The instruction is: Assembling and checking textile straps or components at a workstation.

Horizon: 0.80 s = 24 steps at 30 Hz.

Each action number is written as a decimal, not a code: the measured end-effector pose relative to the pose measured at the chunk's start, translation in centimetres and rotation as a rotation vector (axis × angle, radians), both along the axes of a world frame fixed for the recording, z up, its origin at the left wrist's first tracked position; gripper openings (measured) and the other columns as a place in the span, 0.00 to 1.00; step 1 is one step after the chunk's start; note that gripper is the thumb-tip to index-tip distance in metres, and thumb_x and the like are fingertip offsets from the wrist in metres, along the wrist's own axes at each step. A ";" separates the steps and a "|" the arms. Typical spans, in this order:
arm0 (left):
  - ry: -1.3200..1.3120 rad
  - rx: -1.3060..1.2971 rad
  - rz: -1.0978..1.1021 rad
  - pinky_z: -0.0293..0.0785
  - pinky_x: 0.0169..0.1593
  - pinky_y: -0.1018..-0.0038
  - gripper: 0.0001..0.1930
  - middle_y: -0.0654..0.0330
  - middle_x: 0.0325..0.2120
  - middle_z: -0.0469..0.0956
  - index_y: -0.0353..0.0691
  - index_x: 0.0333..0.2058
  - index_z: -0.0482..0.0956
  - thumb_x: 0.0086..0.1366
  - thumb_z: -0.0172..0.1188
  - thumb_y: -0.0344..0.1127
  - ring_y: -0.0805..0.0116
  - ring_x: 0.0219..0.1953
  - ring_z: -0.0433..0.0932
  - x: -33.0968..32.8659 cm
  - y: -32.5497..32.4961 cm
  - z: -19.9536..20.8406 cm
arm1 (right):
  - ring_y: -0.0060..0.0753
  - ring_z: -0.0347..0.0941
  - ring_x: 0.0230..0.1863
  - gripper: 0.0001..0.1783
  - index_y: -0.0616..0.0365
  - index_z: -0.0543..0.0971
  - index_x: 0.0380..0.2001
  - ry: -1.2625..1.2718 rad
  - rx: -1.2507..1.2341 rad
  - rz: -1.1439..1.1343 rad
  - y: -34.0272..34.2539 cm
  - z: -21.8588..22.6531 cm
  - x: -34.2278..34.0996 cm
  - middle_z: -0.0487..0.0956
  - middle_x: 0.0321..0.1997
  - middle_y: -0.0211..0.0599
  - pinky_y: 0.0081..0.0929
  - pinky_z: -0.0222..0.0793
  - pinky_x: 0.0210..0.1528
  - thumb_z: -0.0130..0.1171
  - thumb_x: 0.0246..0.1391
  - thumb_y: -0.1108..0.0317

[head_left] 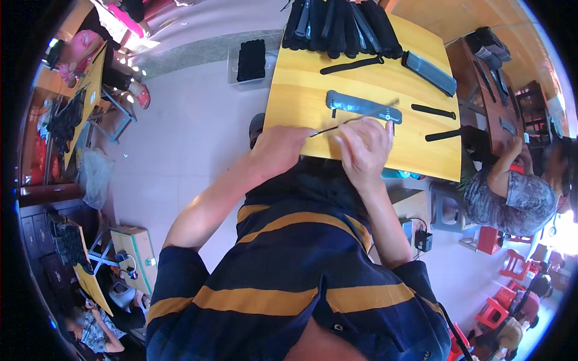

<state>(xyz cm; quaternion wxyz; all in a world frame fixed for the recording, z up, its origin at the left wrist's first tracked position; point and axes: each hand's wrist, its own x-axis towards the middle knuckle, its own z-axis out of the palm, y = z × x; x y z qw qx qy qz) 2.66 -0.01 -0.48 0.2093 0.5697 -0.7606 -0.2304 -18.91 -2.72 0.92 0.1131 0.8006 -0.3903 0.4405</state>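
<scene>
While the left hand (284, 144) held one end of a thin dark strip (325, 130), the right hand (366, 147) was poised beside its run, above the near edge of the yellow wooden bench (296, 108). The left fingers were clamped on the strip; the right fingers were curled and partly spread, and whether they also pinched it could not be told. The strip slanted up and rightward, its far part blurred over a glossy grey sleeve (361, 107) that lay flat just beyond the right hand. The likeliest fault was a slip: with only one grip certain, a sharp pull could have freed the strip, and so close to the edge it might have dropped toward the lap. A second hazard was the sleeve, whose slick-looking surface could have let it skid if the right knuckles brushed it. A wide rightward sweep might likewise have disturbed the loose black strap (442, 133) near the bench's right edge, whereas the grey stack (428, 73) and black bundles (343, 30) farther back seemed less exposed.
</scene>
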 end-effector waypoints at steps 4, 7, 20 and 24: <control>0.125 0.008 0.068 0.79 0.42 0.54 0.17 0.47 0.35 0.85 0.47 0.53 0.84 0.68 0.54 0.29 0.45 0.39 0.84 -1.1 0.4 1.0 | 0.29 0.78 0.29 0.07 0.61 0.84 0.38 -0.405 0.518 0.101 1.5 -3.3 -0.8 0.79 0.28 0.32 0.24 0.74 0.36 0.69 0.58 0.73; 0.088 -0.081 0.065 0.78 0.39 0.54 0.16 0.48 0.33 0.85 0.44 0.52 0.84 0.68 0.53 0.29 0.46 0.36 0.84 -2.4 0.9 1.3 | 0.16 0.73 0.30 0.08 0.63 0.83 0.40 -0.828 1.011 0.187 1.7 -6.0 0.2 0.78 0.28 0.25 0.18 0.70 0.35 0.68 0.63 0.70; 0.191 -0.180 0.043 0.78 0.34 0.56 0.15 0.48 0.28 0.84 0.40 0.49 0.85 0.68 0.55 0.30 0.48 0.31 0.83 -3.9 0.6 -0.2 | 0.08 0.63 0.26 0.06 0.62 0.82 0.35 -0.840 0.996 0.179 1.1 -6.7 1.1 0.74 0.24 0.16 0.15 0.60 0.27 0.63 0.66 0.71; 0.199 -0.148 0.027 0.78 0.35 0.56 0.15 0.46 0.28 0.83 0.38 0.49 0.85 0.67 0.55 0.29 0.47 0.30 0.83 -3.9 0.5 -0.3 | 0.08 0.64 0.25 0.05 0.62 0.82 0.34 -0.788 0.955 0.154 1.1 -6.6 0.9 0.74 0.24 0.17 0.15 0.60 0.27 0.63 0.65 0.72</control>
